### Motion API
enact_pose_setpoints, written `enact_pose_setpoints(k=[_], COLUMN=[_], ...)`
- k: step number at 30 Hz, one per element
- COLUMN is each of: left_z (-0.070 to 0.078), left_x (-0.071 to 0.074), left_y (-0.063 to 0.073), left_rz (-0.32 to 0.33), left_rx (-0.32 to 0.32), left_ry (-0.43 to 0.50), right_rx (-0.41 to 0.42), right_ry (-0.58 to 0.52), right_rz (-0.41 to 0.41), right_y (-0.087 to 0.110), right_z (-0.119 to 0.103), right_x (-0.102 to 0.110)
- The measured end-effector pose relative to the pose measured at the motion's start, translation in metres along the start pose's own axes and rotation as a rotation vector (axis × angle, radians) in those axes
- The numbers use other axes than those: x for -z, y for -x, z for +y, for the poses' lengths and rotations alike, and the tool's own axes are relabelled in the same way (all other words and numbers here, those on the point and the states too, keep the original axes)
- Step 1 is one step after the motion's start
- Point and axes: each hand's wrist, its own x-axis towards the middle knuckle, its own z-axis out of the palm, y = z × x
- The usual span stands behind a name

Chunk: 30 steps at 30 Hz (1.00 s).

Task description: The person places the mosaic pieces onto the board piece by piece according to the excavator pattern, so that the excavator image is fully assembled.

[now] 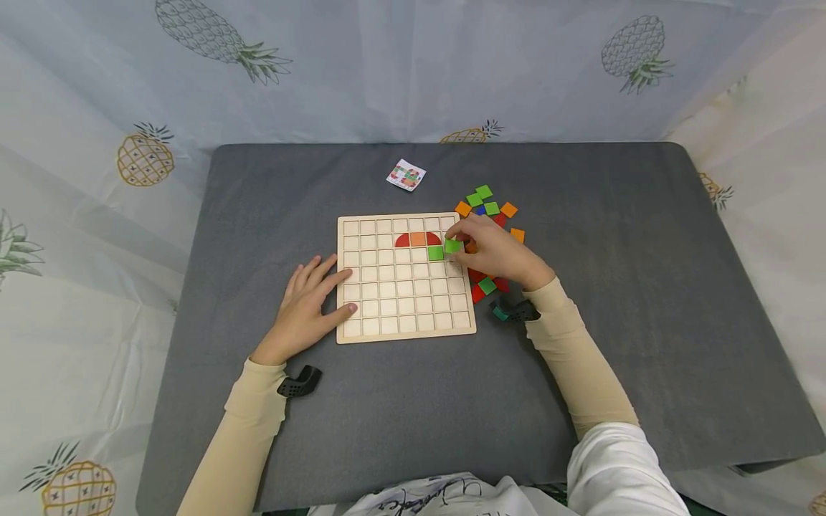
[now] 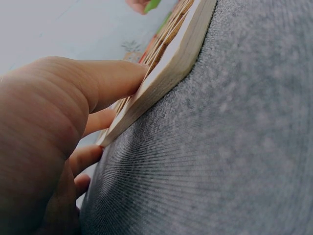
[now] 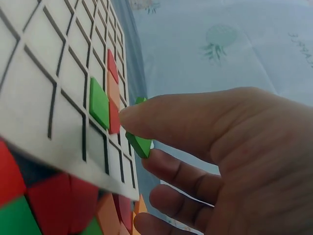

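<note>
A wooden grid board (image 1: 387, 288) lies on the grey table. Set in its upper rows are two red rounded pieces (image 1: 402, 241), an orange square (image 1: 418, 239) between them, and a green square (image 1: 435, 253) just below. My right hand (image 1: 493, 249) pinches another green square tile (image 3: 140, 143) between thumb and fingers, above the board's right edge. On the left edge rests my left hand (image 1: 306, 307), its thumb and index finger on the board's rim and the other fingers spread beside it. In the left wrist view the thumb (image 2: 117, 81) touches the board's edge.
A small printed pattern card (image 1: 406, 175) lies behind the board. Right of the board is a loose pile of green, orange, red and blue pieces (image 1: 487, 285), partly hidden under my right hand. A pineapple-print cloth (image 1: 387, 72) hangs behind the table (image 1: 619, 287).
</note>
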Motion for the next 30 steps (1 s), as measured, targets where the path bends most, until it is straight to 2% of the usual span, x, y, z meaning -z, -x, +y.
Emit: enact_pose_setpoints(k=[5,14,30], left_z=[0.0,0.001,-0.001], left_x=[0.0,0.0,0.0], left_y=[0.0,-0.001,0.0], left_rz=[0.002,0.01,0.002], left_rx=[-0.001,-0.011,-0.017], left_ry=[-0.005,-0.016,-0.017], right_rx=[0.036,0.053,0.017], right_ry=[-0.002,0.046,0.062], right_rz=[-0.053,-0.111,-0.121], right_y=[0.0,-0.002,-0.002], right_z=[-0.007,-0.014,-0.018], right_x=[-0.007,-0.018,-0.021])
